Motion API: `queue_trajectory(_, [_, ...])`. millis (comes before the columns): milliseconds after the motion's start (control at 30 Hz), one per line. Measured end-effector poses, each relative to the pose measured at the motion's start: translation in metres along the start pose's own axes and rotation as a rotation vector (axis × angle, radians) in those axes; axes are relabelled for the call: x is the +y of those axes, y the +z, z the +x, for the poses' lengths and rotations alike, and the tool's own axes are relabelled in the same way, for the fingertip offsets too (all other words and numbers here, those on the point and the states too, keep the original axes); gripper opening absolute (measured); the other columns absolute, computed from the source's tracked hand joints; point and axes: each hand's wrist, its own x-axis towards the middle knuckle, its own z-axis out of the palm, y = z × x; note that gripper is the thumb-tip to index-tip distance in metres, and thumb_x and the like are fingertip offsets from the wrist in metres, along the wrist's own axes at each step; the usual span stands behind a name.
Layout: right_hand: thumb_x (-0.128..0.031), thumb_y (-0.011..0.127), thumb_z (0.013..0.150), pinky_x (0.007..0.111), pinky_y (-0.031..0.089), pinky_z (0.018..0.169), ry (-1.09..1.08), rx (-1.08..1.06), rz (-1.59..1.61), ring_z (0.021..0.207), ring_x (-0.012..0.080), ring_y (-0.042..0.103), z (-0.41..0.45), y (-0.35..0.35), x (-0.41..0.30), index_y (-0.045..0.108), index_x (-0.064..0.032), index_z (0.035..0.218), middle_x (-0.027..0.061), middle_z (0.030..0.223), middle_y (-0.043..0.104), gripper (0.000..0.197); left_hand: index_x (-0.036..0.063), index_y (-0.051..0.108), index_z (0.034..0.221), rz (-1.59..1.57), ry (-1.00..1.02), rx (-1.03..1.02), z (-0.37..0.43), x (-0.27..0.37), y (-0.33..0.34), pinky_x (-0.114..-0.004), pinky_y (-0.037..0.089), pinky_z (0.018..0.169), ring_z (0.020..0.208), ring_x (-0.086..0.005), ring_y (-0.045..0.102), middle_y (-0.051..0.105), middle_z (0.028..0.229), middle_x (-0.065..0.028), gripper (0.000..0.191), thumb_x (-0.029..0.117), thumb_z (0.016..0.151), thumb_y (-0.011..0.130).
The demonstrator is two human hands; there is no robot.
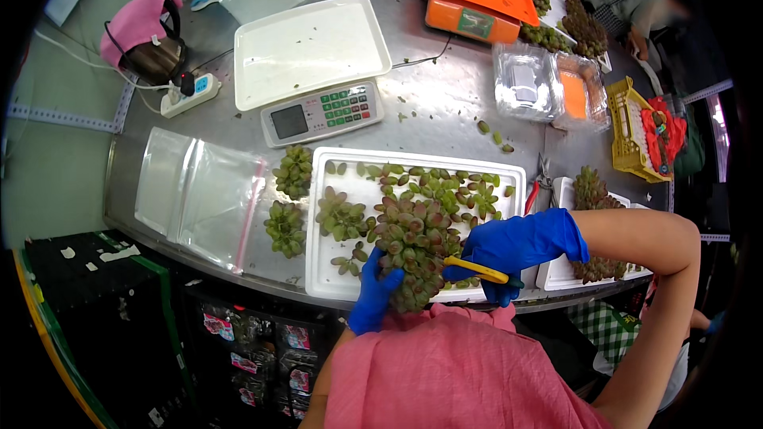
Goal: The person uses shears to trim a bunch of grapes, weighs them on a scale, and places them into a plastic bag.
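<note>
My left hand [378, 289], in a blue glove, holds a large bunch of green and reddish grapes [414, 244] at the tray's near edge. Gloved in blue as well, my right hand [498, 247] grips yellow-handled scissors [477, 268] against the bunch's right side; their blades are hidden. Beneath the bunch lies a white foam tray [315, 238] with loose grapes [438, 182] and a small grape cluster [340, 214] on it. Two small clusters, one farther back [294, 171] and one nearer [285, 229], rest on the metal table left of the tray.
Plastic zip bags [214, 208] lie at left, behind them a white scale [322, 113]. Red-handled pruning snips [539, 183] sit right of the tray, near another grape tray [554, 274]. Clear plastic boxes [524, 83], an orange scale [471, 18] and a person [638, 12] are farther back.
</note>
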Motion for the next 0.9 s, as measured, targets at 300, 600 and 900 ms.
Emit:
queue_trajectory(300, [-0.027,0.036,0.087,0.026,0.046,0.042,0.092,-0.043,-0.157,0.043,0.0134,0.054,0.005,0.001,0.004,0.050,-0.0063,0.108,0.0116,0.064,0.059,0.033,-0.0001,0.028,0.125,0.251,0.053,0.028,-0.002,0.006,0.012,-0.031,0.036,0.089,0.106,-0.0184,0.043,0.042,0.117,-0.0106,0.072,0.007,0.065,0.068])
queue_trajectory(600, [-0.047,0.042,0.081,0.026,0.041,0.039,0.034,0.032,-0.057,0.039,0.0143,0.048,0.030,0.005,0.050,0.056,-0.0027,0.080,0.0089,0.057,0.050,0.046,0.0025,0.027,0.126,0.532,0.154,0.014,0.002,0.007,0.019,-0.028,0.039,0.084,0.099,-0.0164,0.047,0.047,0.109,-0.0079,0.078,0.009,0.062,0.071])
queue_trajectory(900, [-0.039,0.048,0.082,0.025,0.040,0.047,0.103,0.088,-0.111,0.051,0.0100,0.046,0.032,0.013,0.066,0.057,-0.0018,0.087,0.0030,0.057,0.048,0.038,0.0049,0.027,0.128,0.783,0.185,-0.034,0.004,0.010,0.025,-0.028,0.042,0.078,0.087,-0.0148,0.053,0.054,0.096,-0.0068,0.081,0.011,0.061,0.072])
